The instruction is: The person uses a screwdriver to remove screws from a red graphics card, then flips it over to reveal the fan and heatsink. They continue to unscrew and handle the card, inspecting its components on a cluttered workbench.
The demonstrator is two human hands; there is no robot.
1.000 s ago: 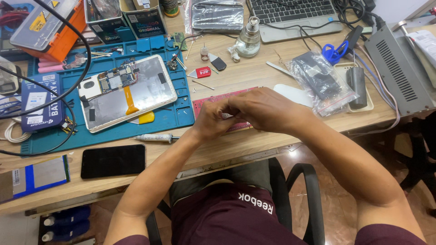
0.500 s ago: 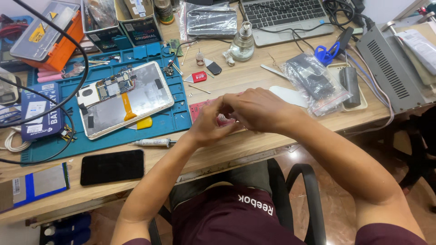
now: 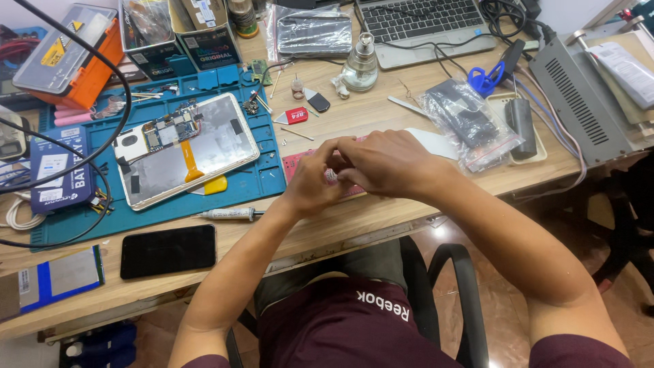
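Note:
My left hand [image 3: 310,189] and my right hand [image 3: 385,163] meet over the front middle of the wooden desk [image 3: 381,112]. Together they pinch a small pale round object [image 3: 330,176] between the fingertips; most of it is hidden by the fingers. Under the hands lies a pink-red flat card [image 3: 294,165]. To the left, an opened tablet [image 3: 185,148] with its circuit board exposed rests on a blue work mat [image 3: 252,187]. A screwdriver [image 3: 228,215] lies at the mat's front edge.
A black phone [image 3: 168,251] lies at the front left. A laptop [image 3: 426,24], a glass bottle [image 3: 360,65], bagged parts [image 3: 466,119], blue scissors [image 3: 487,78] and a grey box unit [image 3: 579,95] fill the back and right. An orange case [image 3: 68,54] sits far left.
The view has shifted slightly. Both hands stay together at the same spot, with fingers working the small object a little.

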